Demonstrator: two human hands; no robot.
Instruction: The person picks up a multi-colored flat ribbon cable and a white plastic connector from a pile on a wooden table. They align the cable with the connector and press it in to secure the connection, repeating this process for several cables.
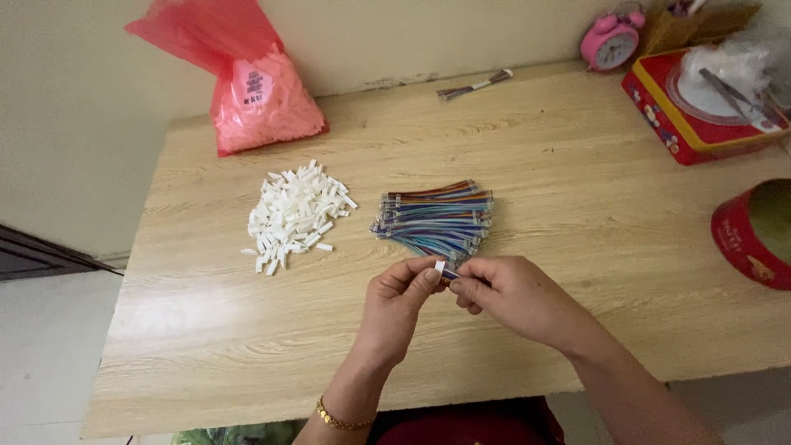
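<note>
Low centre of the frame, both hands pinch one small white connector (440, 266), left hand (401, 298) and right hand (512, 295) meeting fingertip to fingertip; its wire (hardly visible) seems to run rightward into the right hand.

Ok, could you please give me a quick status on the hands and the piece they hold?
Left hand and right hand both pinching one small white connector. Wire bundle just beyond, connector pile further left. Nothing between.

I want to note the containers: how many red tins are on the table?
2: a red rectangular tin at the far right corner, and a red round tin at the right edge, partly cut off.
</note>
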